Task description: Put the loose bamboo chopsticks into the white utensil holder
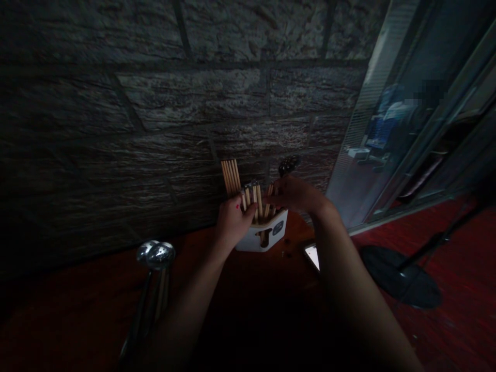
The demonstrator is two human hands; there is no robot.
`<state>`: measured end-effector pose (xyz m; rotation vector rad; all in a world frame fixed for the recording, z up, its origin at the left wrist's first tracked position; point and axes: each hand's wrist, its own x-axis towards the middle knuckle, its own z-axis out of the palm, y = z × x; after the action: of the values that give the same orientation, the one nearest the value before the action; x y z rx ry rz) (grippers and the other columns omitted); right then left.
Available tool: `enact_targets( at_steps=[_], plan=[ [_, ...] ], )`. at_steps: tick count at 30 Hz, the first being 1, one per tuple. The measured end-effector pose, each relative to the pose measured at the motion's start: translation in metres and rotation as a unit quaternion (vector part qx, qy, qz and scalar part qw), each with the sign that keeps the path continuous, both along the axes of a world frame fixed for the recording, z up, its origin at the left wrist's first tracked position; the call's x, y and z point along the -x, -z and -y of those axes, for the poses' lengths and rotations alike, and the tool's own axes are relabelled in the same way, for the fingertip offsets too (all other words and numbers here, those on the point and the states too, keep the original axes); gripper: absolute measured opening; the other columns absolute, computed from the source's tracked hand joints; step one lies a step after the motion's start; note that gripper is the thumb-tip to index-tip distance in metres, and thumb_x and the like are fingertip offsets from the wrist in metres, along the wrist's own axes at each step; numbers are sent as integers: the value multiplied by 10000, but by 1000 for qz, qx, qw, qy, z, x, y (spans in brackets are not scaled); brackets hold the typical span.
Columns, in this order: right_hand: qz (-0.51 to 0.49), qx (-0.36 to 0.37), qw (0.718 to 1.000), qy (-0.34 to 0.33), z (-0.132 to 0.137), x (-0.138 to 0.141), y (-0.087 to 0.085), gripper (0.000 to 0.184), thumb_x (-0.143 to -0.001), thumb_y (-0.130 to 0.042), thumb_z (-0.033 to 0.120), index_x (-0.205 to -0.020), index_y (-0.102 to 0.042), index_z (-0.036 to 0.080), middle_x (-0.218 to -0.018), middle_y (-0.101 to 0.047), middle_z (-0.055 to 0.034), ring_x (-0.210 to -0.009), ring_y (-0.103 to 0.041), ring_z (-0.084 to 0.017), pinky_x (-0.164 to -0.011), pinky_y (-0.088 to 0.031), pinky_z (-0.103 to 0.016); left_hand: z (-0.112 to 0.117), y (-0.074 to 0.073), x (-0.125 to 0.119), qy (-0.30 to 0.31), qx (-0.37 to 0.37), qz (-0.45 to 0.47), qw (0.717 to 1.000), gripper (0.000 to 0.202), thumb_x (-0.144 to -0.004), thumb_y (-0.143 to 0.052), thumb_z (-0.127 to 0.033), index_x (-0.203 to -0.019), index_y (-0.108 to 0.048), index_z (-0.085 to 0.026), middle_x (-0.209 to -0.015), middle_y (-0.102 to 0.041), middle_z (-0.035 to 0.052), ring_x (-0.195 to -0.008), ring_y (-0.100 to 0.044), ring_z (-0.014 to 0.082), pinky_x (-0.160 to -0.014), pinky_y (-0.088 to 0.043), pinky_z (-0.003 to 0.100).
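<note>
A white holder (248, 242) with a cut-out in its front stands against the wall, with several wooden chopsticks (256, 199) upright in it. My left hand (232, 219) is at its left side, thumb and fingers closed around chopsticks there. Another bundle of chopsticks (231, 175) sticks up higher, behind that hand. From the right, my right hand (300, 194) reaches over the holder, fingers bent in on the chopsticks at that side; its fingertips are partly hidden. Just behind it rises the head of a black slotted spoon (289, 164).
Metal ladles (160, 254) with long handles lie on the reddish-brown table (194, 243) at left. A phone (312, 256) with a lit screen lies by my right forearm. Beyond the table are a round black stand base (401, 276), a red floor and a glass door.
</note>
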<state>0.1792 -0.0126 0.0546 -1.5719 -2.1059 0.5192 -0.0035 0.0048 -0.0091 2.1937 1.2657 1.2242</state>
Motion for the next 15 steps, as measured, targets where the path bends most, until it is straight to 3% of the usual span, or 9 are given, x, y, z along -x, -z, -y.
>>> enact_targets(
  at_steps=[6, 15],
  plan=[
    [62, -49, 996, 32, 4, 3, -4, 208, -818, -607, 274, -908, -719, 124, -743, -713, -91, -638, -626, -149, -544, -389, -223, 0, 0, 0, -14, 1, -3, 1000, 209, -837, -608, -262, -994, -687, -148, -928, -747, 108, -846, -705, 217, -753, -550, 320],
    [31, -27, 999, -11, -7, 3, 7, 183, -776, -641, 250, -902, -714, 140, -711, -699, -61, -630, -616, -146, -549, -380, -229, -2, 3, 0, -2, -6, 4, 1000, 242, -843, -585, -235, -1047, -672, -138, -949, -740, 113, -857, -702, 215, -773, -546, 336]
  ],
)
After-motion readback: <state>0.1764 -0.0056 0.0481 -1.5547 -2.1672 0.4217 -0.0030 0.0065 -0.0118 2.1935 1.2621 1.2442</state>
